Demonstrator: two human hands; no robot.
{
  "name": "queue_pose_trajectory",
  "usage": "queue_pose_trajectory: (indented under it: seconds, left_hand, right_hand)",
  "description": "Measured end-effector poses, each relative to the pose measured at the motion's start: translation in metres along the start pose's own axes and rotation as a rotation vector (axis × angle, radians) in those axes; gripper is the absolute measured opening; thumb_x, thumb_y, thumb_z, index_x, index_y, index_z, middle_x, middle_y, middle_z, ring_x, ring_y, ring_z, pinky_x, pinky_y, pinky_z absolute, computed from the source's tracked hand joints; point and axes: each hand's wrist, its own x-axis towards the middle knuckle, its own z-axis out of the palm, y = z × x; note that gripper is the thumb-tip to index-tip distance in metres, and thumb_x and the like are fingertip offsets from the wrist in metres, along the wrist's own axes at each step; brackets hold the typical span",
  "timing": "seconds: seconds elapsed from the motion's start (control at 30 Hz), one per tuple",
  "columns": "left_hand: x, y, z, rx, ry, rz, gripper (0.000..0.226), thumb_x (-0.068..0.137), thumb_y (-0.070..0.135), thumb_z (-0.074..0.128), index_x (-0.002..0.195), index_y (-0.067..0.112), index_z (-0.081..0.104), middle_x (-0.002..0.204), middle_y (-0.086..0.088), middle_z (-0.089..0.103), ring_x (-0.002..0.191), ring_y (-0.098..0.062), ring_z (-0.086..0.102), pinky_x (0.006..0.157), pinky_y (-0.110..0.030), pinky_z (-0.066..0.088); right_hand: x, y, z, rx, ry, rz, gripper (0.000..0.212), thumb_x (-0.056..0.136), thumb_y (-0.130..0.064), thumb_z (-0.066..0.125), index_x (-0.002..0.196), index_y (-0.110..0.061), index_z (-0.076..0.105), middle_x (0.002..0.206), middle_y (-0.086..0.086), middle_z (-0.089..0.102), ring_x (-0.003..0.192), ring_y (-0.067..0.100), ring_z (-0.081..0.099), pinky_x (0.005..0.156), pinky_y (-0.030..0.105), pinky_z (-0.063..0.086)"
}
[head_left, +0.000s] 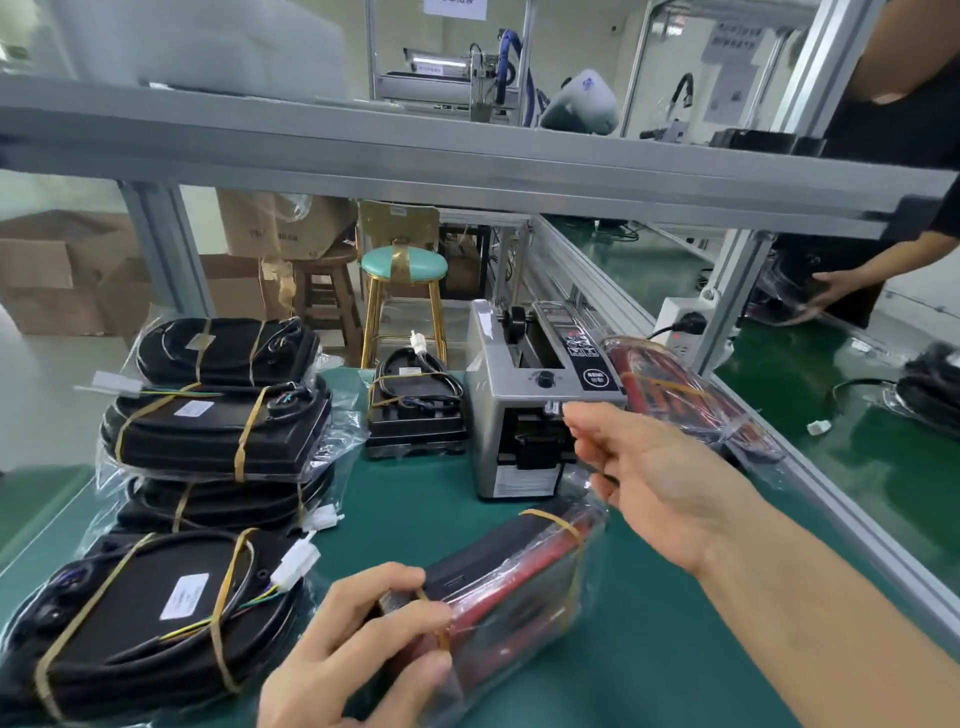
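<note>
A red and black lamp unit in a clear plastic bag (519, 577), bound with rubber bands, lies on the green mat in front of me. My left hand (358, 639) grips its near end, thumb on top. My right hand (649, 478) reaches toward the outlet of the grey tape dispenser machine (524, 415), with thumb and forefinger close together at the outlet. Whether a piece of tape is pinched there is too small to tell.
Several bagged black units wrapped with cables and rubber bands (218, 426) are stacked on the left. Another red bagged unit (685, 395) lies right of the machine. An aluminium rail (831, 499) borders the mat. Another person's hand (821, 296) works at the far right.
</note>
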Motion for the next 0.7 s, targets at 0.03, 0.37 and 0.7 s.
queue_pose_trajectory:
  seconds: [0.03, 0.37, 0.7]
  left_hand:
    - [-0.003, -0.002, 0.005, 0.026, 0.040, 0.009, 0.013, 0.080, 0.041, 0.060, 0.081, 0.035, 0.072, 0.102, 0.017, 0.060, 0.081, 0.001, 0.063, 0.082, -0.004, 0.043]
    - [-0.014, 0.004, 0.020, -0.038, 0.121, -0.033, 0.015, 0.071, 0.030, 0.069, 0.086, 0.033, 0.068, 0.101, 0.017, 0.063, 0.083, 0.000, 0.062, 0.074, -0.005, 0.044]
    - [-0.015, 0.003, 0.018, -0.123, 0.094, -0.035, 0.030, 0.068, 0.026, 0.073, 0.096, 0.025, 0.062, 0.103, 0.015, 0.063, 0.096, -0.007, 0.063, 0.084, -0.010, 0.044]
  right_hand:
    - [-0.015, -0.002, 0.003, -0.054, -0.073, -0.069, 0.030, 0.048, -0.041, 0.078, 0.074, -0.024, 0.078, 0.082, -0.016, 0.071, 0.084, -0.001, 0.062, 0.081, 0.023, 0.035]
    - [-0.046, 0.025, 0.028, -0.486, -0.287, -0.205, 0.013, 0.072, -0.027, 0.072, 0.060, -0.023, 0.071, 0.113, -0.042, 0.053, 0.118, -0.019, 0.040, 0.101, 0.030, 0.029]
    - [-0.046, 0.032, 0.023, -0.725, -0.203, -0.166, 0.010, 0.066, -0.032, 0.070, 0.060, -0.025, 0.072, 0.125, -0.041, 0.042, 0.133, -0.001, 0.031, 0.116, 0.050, 0.012]
